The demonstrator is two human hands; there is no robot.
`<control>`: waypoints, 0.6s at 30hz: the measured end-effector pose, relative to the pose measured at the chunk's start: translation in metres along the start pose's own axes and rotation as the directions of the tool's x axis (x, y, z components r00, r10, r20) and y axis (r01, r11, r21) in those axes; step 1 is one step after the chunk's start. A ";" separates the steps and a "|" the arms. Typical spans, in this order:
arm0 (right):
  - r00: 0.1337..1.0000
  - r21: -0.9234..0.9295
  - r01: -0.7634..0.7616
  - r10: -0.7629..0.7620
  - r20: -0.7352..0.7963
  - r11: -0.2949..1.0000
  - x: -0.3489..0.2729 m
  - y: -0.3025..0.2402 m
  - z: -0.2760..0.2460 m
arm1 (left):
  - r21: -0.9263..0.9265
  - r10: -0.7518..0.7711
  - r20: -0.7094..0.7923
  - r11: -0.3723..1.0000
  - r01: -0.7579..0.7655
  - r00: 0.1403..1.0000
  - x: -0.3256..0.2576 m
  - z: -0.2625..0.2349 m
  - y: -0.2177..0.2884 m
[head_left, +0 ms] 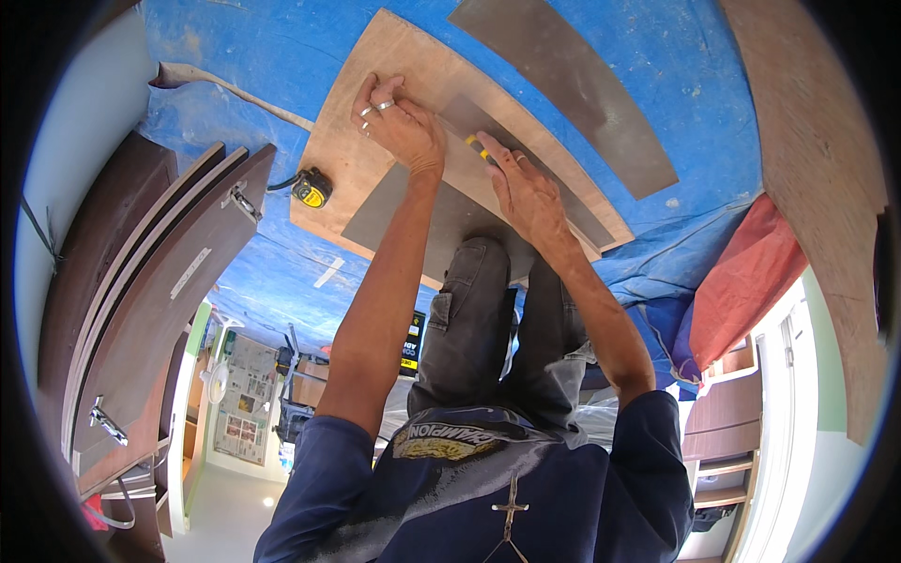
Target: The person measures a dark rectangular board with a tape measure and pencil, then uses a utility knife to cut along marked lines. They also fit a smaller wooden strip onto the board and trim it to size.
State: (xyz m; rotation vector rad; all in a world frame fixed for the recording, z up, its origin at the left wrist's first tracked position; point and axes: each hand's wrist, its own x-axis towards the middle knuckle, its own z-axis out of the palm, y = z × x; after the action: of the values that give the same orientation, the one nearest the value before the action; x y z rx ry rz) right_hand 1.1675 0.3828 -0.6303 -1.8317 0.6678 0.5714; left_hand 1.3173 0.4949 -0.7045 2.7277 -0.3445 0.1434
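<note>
A light wooden board [352,141] lies in front of my knees, with a dark grey-brown strip [577,208] running along its far right side. My left hand [408,131], with rings on its fingers, rests on the board near the strip's far end, its fingers bent and apart. In my right hand [530,192] is a yellow-and-black utility knife [479,147], mostly covered by the fingers and held over the strip. The blade does not show. Nearer my knees, a dark grey sheet [404,208] lies on the board.
A yellow-and-black tape measure [312,189] sits at the board's left edge. Beyond it, another dark strip [577,84] lies on the blue sheeting [694,84]. Brown hinged panels [178,263] lean at the left. Red cloth [746,281] bunches at the right, near a wooden panel [807,159].
</note>
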 end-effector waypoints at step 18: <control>0.999 0.044 0.022 -0.020 -0.047 0.999 0.003 0.001 0.003 | -0.010 0.016 -0.007 1.000 -0.017 1.000 0.001 0.000 0.000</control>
State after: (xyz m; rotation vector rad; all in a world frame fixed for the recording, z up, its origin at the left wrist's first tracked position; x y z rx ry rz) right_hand 1.1688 0.3843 -0.6337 -1.8125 0.6863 0.4975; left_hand 1.3183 0.4946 -0.7043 2.7141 -0.3648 0.1550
